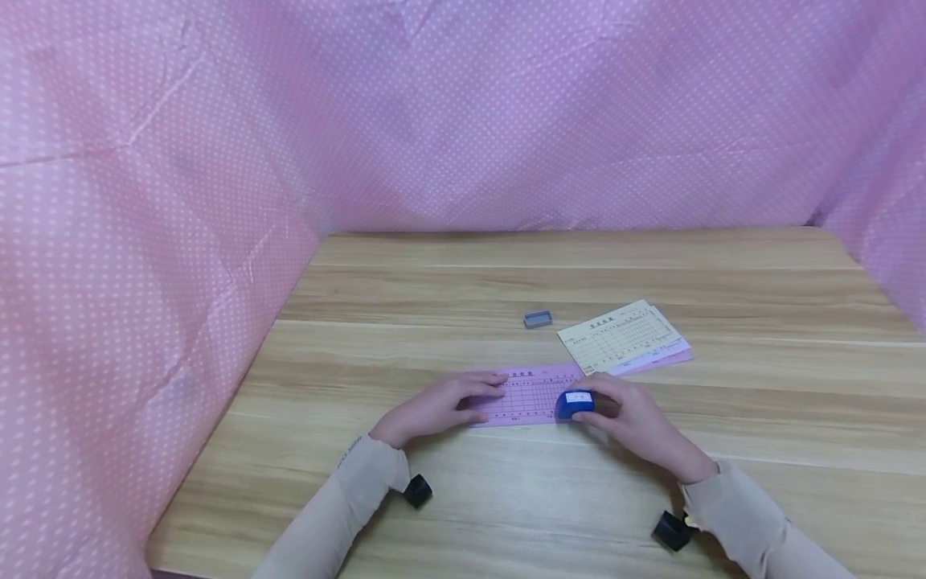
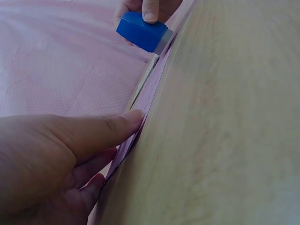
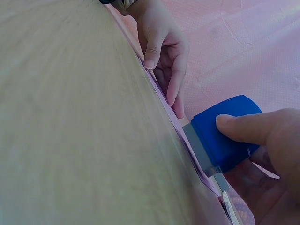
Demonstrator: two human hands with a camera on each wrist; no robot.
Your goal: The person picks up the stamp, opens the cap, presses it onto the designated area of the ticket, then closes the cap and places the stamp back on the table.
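Observation:
A pink printed form (image 1: 531,396) lies on the table in front of the person. On its left end rests the left hand (image 1: 441,406), fingers extended over the paper and thumb near the lower edge. The right hand (image 1: 637,422) grips a blue self-inking stamp (image 1: 575,404) between thumb and fingers at the form's right end. In the right wrist view, the grey base of the stamp (image 3: 227,133) faces down and appears to touch the paper. The stamp's underside is hidden.
Behind the right hand lies a small pile of forms, a cream one (image 1: 618,336) on top with pink edges below. A small grey rectangular cap (image 1: 538,319) sits left of that pile. Pink dotted cloth (image 1: 506,121) hangs around the wooden table (image 1: 405,281).

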